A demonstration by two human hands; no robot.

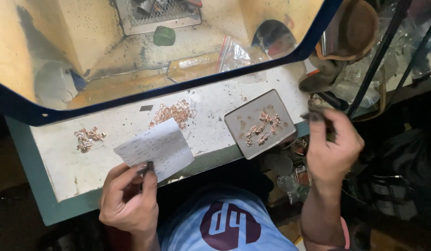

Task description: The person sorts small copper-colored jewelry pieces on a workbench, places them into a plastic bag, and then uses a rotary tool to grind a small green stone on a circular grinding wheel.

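The slip of white paper [156, 146] with handwriting on it is lying partly over the front edge of the tabletop [85, 162], its near corner pinched between the thumb and fingers of the left hand [129, 202], which is closing on it together with a small dark object that is too small to identify. The rest of the paper is resting flat on the pale, scuffed surface.

Just beyond the paper's far edge, a loose heap of copper-coloured metal pieces [172, 113] is sitting on the tabletop, nearly touching the sheet. Further to the left, well apart from the paper, a smaller cluster of similar pieces [87, 138] is lying alone. To the right of the paper, a shallow grey tray [238, 122] is resting at an angle near the front edge, holding more of the same copper-coloured bits [263, 128] scattered inside.

The right hand [334, 146] is hovering off the right end of the tabletop, just beside the tray, its fingers curling closed around a thin dark tool [334, 101] held near the fingertips.

Behind everything, a yellow-tinted window with a dark blue frame [187, 83] is slanting over the back of the tabletop, with a small green object [164, 36] showing through it.
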